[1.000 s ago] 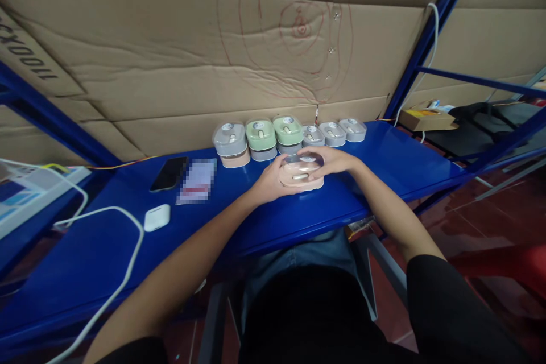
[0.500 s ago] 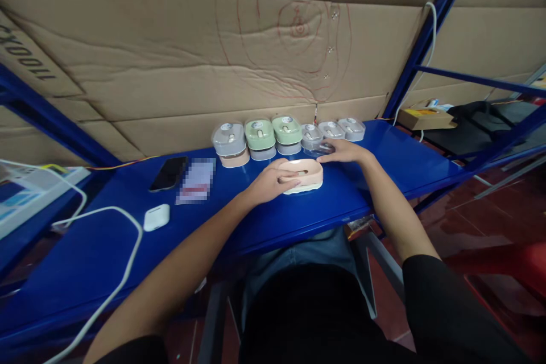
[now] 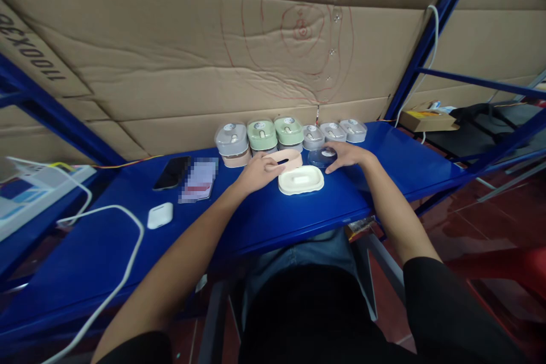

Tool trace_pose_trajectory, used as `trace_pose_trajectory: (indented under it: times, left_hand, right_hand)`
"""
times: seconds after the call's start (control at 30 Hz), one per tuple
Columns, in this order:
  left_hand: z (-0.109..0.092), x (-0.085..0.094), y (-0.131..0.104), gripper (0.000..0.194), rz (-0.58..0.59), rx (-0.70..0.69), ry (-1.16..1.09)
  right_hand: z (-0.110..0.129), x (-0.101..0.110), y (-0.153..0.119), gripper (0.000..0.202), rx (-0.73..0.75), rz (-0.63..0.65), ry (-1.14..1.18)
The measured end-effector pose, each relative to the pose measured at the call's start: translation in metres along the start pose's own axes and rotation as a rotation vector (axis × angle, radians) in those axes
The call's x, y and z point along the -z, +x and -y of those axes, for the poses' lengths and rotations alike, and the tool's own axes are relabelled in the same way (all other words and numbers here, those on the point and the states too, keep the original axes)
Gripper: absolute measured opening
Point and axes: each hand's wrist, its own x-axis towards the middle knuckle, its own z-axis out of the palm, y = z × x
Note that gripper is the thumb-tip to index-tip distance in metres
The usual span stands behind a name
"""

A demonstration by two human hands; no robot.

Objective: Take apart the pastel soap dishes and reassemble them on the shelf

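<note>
Already apart, looks like: cream oval plastic base (image 3: 301,180) on the blue tabletop (image 3: 256,224), peach oval plastic shell (image 3: 294,157) gripped by the left hand (image 3: 258,177) just behind, clear plastic lid (image 3: 318,158) at the curled right hand (image 3: 350,154), can't tell if gripped. Green plastic boxes (image 3: 290,133) behind: lids on.

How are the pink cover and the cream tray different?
The left hand grips the pink cover, while neither hand grips the cream tray. The pink cover shows a dark slot; the cream tray has a raised block in its middle instead. Both have a rounded, oblong outline.
</note>
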Motion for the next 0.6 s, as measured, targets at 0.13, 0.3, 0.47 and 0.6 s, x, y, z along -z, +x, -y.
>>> trace_pose_trajectory:
  times: [0.13,0.3,0.47,0.6]
  left_hand:
    - [-0.001,-0.001,0.000,0.033,0.060,-0.008,0.026]
    - [0.000,-0.002,0.001,0.029,0.055,0.012,0.045]
    - [-0.002,-0.005,-0.002,0.032,-0.001,-0.044,-0.028]
    - [-0.015,-0.011,-0.010,0.037,-0.042,-0.160,-0.096]
  right_hand:
    - [0.000,-0.003,0.003,0.112,-0.014,0.000,-0.025]
    - [-0.002,-0.003,0.005,0.111,0.002,0.003,-0.043]
    - [-0.005,-0.002,0.005,0.113,-0.014,0.021,-0.038]
    - [-0.005,-0.002,0.005,0.113,-0.001,0.024,-0.039]
